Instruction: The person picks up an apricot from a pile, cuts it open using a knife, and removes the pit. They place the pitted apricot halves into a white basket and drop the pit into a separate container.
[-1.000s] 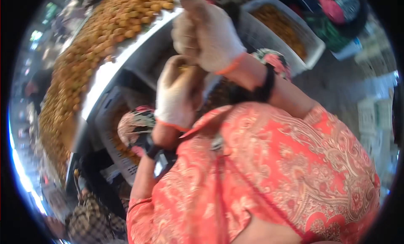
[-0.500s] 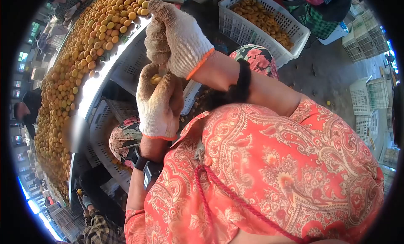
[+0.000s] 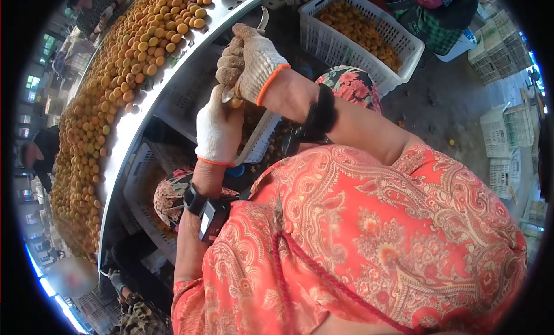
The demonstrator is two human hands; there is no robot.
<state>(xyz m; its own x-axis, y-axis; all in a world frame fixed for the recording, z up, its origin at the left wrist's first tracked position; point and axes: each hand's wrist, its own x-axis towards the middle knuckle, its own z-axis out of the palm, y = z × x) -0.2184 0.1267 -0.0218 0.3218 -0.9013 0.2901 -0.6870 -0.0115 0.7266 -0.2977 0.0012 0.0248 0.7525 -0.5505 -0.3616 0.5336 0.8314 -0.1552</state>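
My right hand, in a soiled white knit glove with an orange cuff, is closed around a thin metal tool. One curved end of the tool sticks out beyond the thumb side; a rounded metal end shows below the fist. My left hand, gloved alike, is closed just under it, its fingers partly hidden. Between the two hands a small yellow-orange piece of apricot shows at the left fingertips, touching or very near the metal end. Both hands are held in front of the red patterned shirt, beside the table edge.
Many whole apricots cover the shiny metal table curving along the left. A white crate of cut apricots stands at the top. Other crates sit below the table edge. Co-workers are around the table; stacked crates stand at right.
Both hands have shifted slightly right, the right one also lower. The tool's curved upper end now shows clearly, and its lower end sits by the apricot at the left fingertips.
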